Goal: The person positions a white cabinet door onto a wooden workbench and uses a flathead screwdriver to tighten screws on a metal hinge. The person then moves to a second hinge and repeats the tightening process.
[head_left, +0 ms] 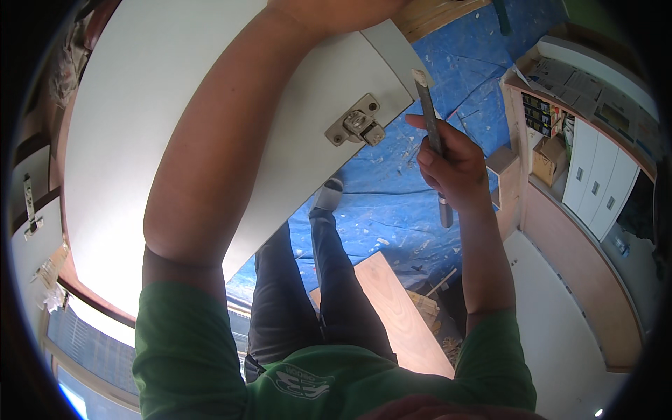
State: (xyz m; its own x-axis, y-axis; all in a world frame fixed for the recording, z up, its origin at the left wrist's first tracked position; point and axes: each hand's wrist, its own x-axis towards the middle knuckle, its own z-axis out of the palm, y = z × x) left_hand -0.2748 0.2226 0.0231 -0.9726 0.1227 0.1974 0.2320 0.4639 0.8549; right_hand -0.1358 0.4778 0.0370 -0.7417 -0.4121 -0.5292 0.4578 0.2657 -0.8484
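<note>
A white panel (210,42) with a metal cabinet hinge (358,121) fixed near its edge stands before me. My left forearm reaches across the panel to its upper edge. There my left hand (332,15) is cut off by the top of the view, and its fingers do not show. Right of the hinge, my right hand (453,162) grips a narrow, flat, dark chisel-like tool (430,115). It is held tip up, with its handle end below the fist. A pale, paste-like lump sits on its tip, apart from the panel's edge.
Blue sheeting (399,210) strewn with white scraps covers the floor under my feet. Beside my legs lies a plywood board (392,294). On the right stand white drawers (598,171), a cardboard box (548,159) and a long wooden panel (567,252).
</note>
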